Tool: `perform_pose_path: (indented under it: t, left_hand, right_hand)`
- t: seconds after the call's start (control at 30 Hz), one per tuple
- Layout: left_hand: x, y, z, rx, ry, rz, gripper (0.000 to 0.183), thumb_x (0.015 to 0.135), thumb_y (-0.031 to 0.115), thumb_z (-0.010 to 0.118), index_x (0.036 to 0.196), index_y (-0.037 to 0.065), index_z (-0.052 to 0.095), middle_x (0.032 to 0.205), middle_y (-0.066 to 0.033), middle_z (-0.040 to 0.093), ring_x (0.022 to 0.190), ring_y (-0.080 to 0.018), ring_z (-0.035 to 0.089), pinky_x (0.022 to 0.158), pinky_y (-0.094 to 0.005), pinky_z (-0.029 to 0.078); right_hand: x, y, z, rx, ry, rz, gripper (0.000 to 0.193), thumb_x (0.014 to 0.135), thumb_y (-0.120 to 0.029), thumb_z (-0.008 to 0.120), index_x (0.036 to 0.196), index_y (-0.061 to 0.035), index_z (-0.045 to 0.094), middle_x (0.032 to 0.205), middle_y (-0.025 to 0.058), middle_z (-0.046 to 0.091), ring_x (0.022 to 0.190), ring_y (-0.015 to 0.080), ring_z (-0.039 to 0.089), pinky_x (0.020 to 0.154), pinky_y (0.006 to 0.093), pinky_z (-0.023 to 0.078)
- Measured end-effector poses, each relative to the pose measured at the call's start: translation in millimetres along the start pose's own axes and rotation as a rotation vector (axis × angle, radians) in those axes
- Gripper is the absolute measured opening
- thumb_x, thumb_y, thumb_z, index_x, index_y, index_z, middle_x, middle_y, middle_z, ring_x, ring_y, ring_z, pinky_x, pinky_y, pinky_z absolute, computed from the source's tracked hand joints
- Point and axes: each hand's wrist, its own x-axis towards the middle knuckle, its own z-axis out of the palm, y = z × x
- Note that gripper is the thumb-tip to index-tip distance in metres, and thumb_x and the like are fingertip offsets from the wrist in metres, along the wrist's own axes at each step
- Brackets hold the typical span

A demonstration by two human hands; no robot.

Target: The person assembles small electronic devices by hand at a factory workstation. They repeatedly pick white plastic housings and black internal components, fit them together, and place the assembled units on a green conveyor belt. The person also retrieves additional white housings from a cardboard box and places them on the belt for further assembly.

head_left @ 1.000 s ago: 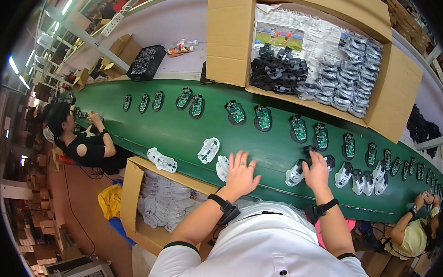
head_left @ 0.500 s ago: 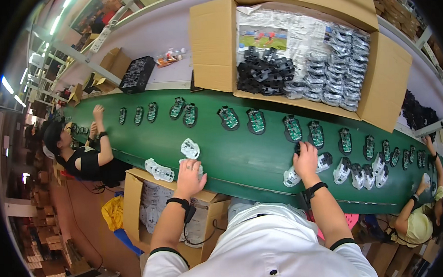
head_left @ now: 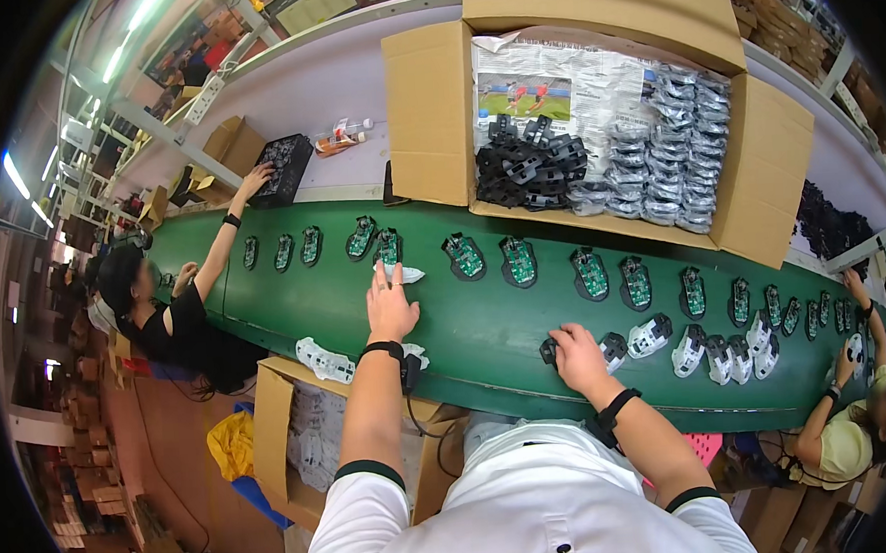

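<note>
My left hand [head_left: 392,309] reaches forward over the green belt, its fingers closed on a white mouse shell [head_left: 406,274] beside a mouse base with a green circuit board [head_left: 387,245]. Another white shell, partly hidden, lies by my left wrist. Closer to me on the right, my right hand [head_left: 578,358] is closed around a small black plastic part [head_left: 548,351], mostly covered by the fingers. Right of that hand lie white-and-black mouse shells [head_left: 650,336]. At the belt's near left edge rests a long white shell [head_left: 324,361].
Mouse bases [head_left: 590,273] stretch in a row along the green belt [head_left: 487,344]. Behind it stands a cardboard box [head_left: 430,117] with black parts and wrapped shells. An open carton [head_left: 269,426] sits below left. Co-workers [head_left: 180,320] work at both sides.
My left hand has moved forward with a white shell to the mouse bases. My right hand has drawn left and nearer with the black part. The left co-worker now reaches into a black bin.
</note>
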Motion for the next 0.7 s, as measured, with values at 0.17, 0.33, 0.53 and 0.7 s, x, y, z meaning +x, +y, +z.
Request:
perform_pose_path:
  t: [0.17,0.33,0.53,0.7]
  left_hand:
    - [26,14,-7,0.168,-0.235,-0.127,0.059,0.073,0.027,0.08,0.127,0.011,0.062,0.142,-0.018,0.048,0.132,-0.0353,0.042,0.108,-0.0443,0.036]
    - [15,6,7,0.027,-0.245,-0.163,0.045,0.072,0.025,0.078,0.113,0.009,0.071,0.13,-0.02,0.058,0.119,-0.0354,0.056,0.101,-0.0434,0.046]
    - [-32,102,-8,-1.579,-0.441,-0.255,0.044,0.077,-0.003,0.067,0.118,0.002,0.052,0.126,-0.0141,0.063,0.111,-0.0186,0.064,0.097,-0.0338,0.051]
    - [-78,172,-84,-2.138,-0.528,-0.199,0.065,0.078,-0.011,0.061,0.138,0.003,0.039,0.143,-0.0159,0.051,0.127,-0.0243,0.054,0.111,-0.0382,0.041]
  right_hand:
    - [-20,-3,-2,-0.14,-0.157,-0.211,0.055,0.081,-0.008,0.064,0.135,-0.0079,0.055,0.143,0.0186,0.048,0.128,0.0366,0.049,0.105,0.0472,0.043]
    - [-24,0,3,-0.162,-0.149,-0.207,0.067,0.076,-0.023,0.078,0.135,-0.0055,0.053,0.144,0.0139,0.049,0.129,0.0356,0.048,0.106,0.0476,0.042]
    - [-15,-4,7,0.799,-0.029,0.364,0.052,0.093,-0.02,0.07,0.136,0.0009,0.05,0.134,0.0147,0.058,0.12,0.026,0.059,0.098,0.0375,0.05]
    - [-4,-50,-51,1.398,0.053,0.379,0.053,0.095,-0.01,0.066,0.141,0.006,0.045,0.133,0.0165,0.058,0.12,0.0209,0.058,0.102,0.0354,0.049]
